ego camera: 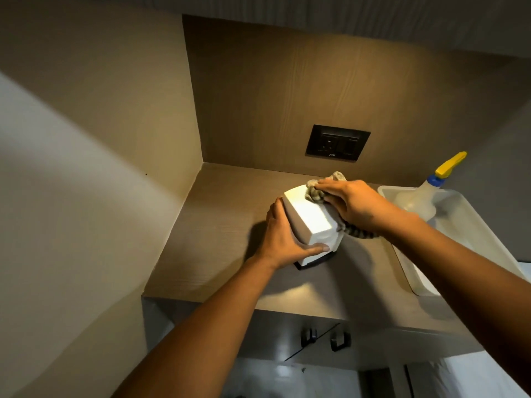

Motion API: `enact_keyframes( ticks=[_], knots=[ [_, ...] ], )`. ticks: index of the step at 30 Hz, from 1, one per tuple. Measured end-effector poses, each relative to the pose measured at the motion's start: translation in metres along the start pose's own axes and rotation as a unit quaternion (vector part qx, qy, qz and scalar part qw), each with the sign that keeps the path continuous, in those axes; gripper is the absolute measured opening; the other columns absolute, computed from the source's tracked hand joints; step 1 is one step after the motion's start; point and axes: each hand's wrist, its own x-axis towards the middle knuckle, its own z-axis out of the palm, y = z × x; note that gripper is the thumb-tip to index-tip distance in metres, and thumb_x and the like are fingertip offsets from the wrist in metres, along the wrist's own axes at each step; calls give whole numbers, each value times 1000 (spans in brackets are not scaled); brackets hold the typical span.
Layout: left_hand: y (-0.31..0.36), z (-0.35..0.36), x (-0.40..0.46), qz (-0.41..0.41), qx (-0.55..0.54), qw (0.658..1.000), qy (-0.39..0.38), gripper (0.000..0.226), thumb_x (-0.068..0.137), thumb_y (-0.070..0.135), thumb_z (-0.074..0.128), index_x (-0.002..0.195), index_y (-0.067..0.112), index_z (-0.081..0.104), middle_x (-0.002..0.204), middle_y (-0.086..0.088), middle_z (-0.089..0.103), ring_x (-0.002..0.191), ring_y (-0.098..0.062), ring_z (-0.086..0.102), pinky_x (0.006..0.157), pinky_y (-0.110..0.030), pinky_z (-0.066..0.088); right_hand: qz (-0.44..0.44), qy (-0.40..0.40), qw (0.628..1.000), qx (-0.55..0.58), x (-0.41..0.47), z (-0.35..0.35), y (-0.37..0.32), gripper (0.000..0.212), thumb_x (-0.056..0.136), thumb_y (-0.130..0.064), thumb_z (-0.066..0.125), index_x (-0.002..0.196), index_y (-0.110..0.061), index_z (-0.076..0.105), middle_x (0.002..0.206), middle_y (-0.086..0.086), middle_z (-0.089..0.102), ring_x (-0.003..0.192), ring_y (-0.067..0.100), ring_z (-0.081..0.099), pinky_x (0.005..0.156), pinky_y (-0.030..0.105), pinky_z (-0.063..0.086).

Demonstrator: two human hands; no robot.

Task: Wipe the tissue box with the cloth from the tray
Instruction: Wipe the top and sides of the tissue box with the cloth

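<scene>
A white tissue box (309,218) with a dark base is tilted up off the wooden counter (218,231). My left hand (283,239) grips its left side and front lower corner, thumb across the front. My right hand (355,205) presses a grey striped cloth (314,192) flat against the box's far upper face. More cloth hangs out below my right palm. The white tray (465,234) lies to the right on the counter.
A clear spray bottle (421,199) with a blue collar and yellow trigger lies in the tray. A black socket plate (337,142) sits on the back wall. A side wall closes the counter on the left. Two dark handles (324,338) hang under the counter's front edge.
</scene>
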Motion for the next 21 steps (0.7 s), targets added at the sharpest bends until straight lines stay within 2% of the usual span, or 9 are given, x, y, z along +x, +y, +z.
enact_keyframes(
  ticks=[2, 4, 8, 10, 12, 17, 21],
  knots=[
    [-1, -1, -1, 5, 0, 1000, -2, 139, 42, 61, 96, 149, 26, 14, 145, -2, 36, 132, -17, 39, 107, -38, 43, 1, -1, 1000, -2, 15, 2, -11, 38, 101, -20, 47, 138, -23, 52, 139, 9, 56, 122, 32, 54, 99, 39, 42],
    [-1, -2, -1, 8, 0, 1000, 0, 139, 39, 66, 94, 148, 28, 15, 143, 0, 37, 128, -15, 40, 105, -35, 44, -16, -13, 1000, -2, 23, 4, -21, 40, 99, -14, 51, 139, -22, 52, 141, 7, 54, 126, 31, 49, 104, 43, 41],
    [-1, -2, 0, 6, 9, 1000, 3, 138, 39, 68, 92, 147, 31, 16, 144, 1, 37, 131, -15, 40, 108, -31, 41, -59, -70, 996, -18, -1, 8, -33, 64, 87, -5, 65, 145, -23, 42, 154, 4, 38, 141, 23, 33, 115, 47, 28],
    [-2, -1, 0, 7, -2, 1000, -2, 136, 41, 63, 94, 148, 29, 16, 144, -1, 38, 132, -17, 41, 108, -36, 45, -84, -46, 995, -10, -26, 12, -29, 65, 87, -6, 67, 145, -25, 43, 154, 2, 38, 141, 19, 32, 116, 42, 25],
    [-3, 0, -2, -1, -5, 1000, -3, 137, 41, 62, 95, 148, 30, 15, 145, -2, 38, 133, -18, 41, 105, -35, 45, -90, -19, 996, 10, -49, 13, -17, 62, 89, -2, 64, 143, -25, 45, 152, 2, 41, 139, 17, 34, 112, 38, 24],
    [0, -1, -1, 1, 3, 1000, -2, 137, 45, 56, 98, 149, 27, 12, 150, -5, 35, 135, -18, 37, 104, -29, 38, -14, 5, 1000, 9, -47, 0, 10, 49, 96, -7, 55, 142, -22, 47, 150, 6, 44, 133, 32, 47, 108, 41, 36],
    [-2, -2, -2, 7, -3, 1000, -4, 137, 43, 60, 97, 148, 28, 15, 147, -3, 36, 133, -17, 40, 105, -30, 42, -60, 14, 998, 31, -54, 13, -8, 59, 91, 2, 59, 143, -22, 46, 153, 3, 38, 141, 19, 31, 114, 37, 24]
  ],
)
